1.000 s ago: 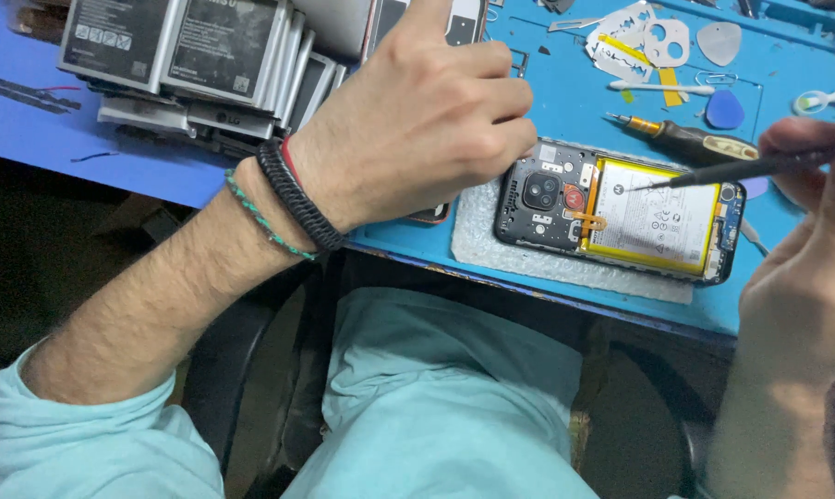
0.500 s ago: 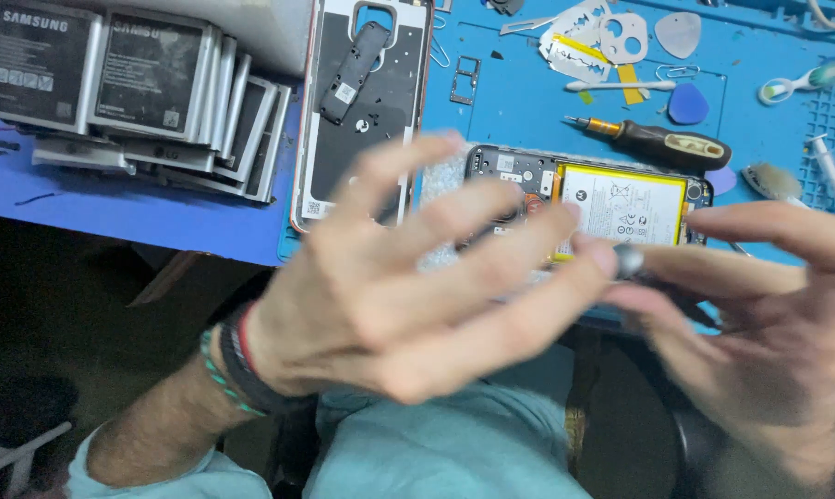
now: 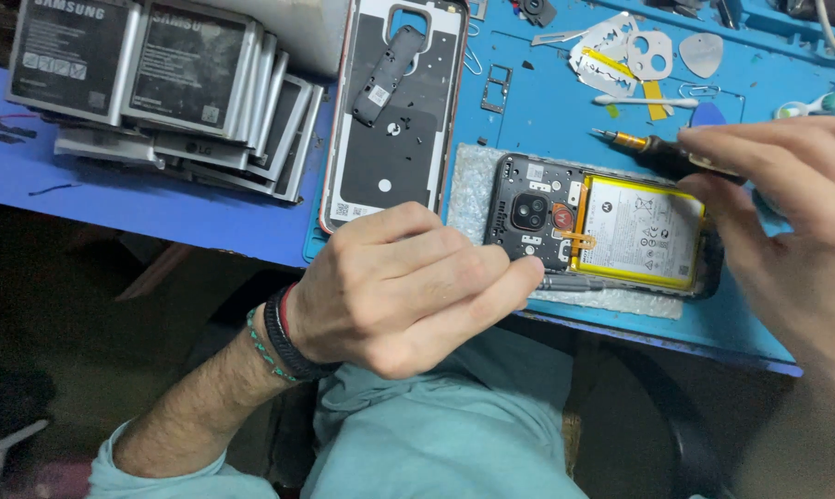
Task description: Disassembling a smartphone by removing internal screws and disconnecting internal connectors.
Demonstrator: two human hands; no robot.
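- My left hand [image 3: 408, 286] is curling loosely at the near edge of the blue mat [image 3: 547, 102], its fingertips touching the camera end of the opened phone [image 3: 602, 226].
- My right hand [image 3: 787, 222] is pinching a small screwdriver [image 3: 644, 150], holding it just above the phone's yellow-edged battery [image 3: 641, 231].
- The phone's back cover [image 3: 394, 111] is lying to the left, beside stacked loose batteries [image 3: 159, 88].

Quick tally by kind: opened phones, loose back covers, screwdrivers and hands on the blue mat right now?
Opened phone: 1
Back cover: 1
Screwdriver: 1
Hands, left hand and right hand: 2
Total: 5
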